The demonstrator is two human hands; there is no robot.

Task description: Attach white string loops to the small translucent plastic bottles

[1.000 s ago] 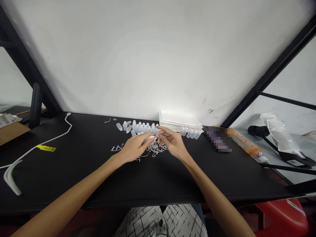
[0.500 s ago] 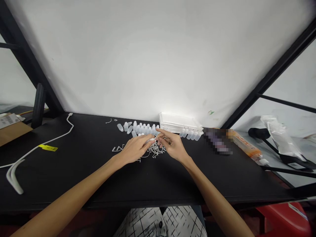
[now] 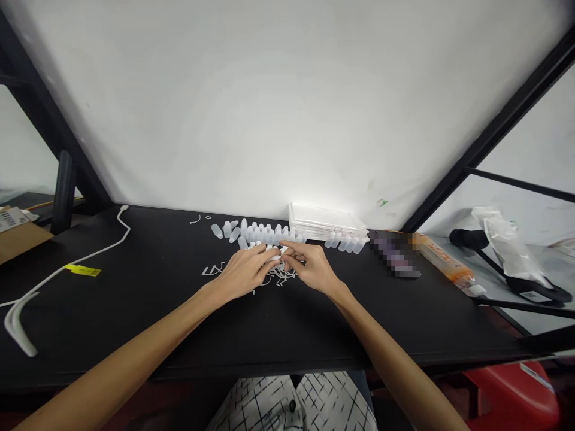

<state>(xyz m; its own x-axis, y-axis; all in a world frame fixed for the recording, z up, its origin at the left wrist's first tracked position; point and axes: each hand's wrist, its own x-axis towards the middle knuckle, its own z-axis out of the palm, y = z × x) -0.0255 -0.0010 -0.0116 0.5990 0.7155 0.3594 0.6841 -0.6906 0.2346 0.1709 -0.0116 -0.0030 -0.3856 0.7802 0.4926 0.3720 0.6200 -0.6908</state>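
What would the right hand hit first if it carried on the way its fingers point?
Almost at once the small white piece pinched in the left hand, then that hand's fingertips. The right hand points left and slightly away; the clear vials lie farther back, probably off that line.

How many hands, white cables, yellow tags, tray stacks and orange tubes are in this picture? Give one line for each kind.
Hands: 2, left hand and right hand
White cable: 1
Yellow tag: 1
Tray stack: 1
Orange tube: 1
Total: 6

Bright even light, glare on white stack (image 3: 324, 220), edges warped.
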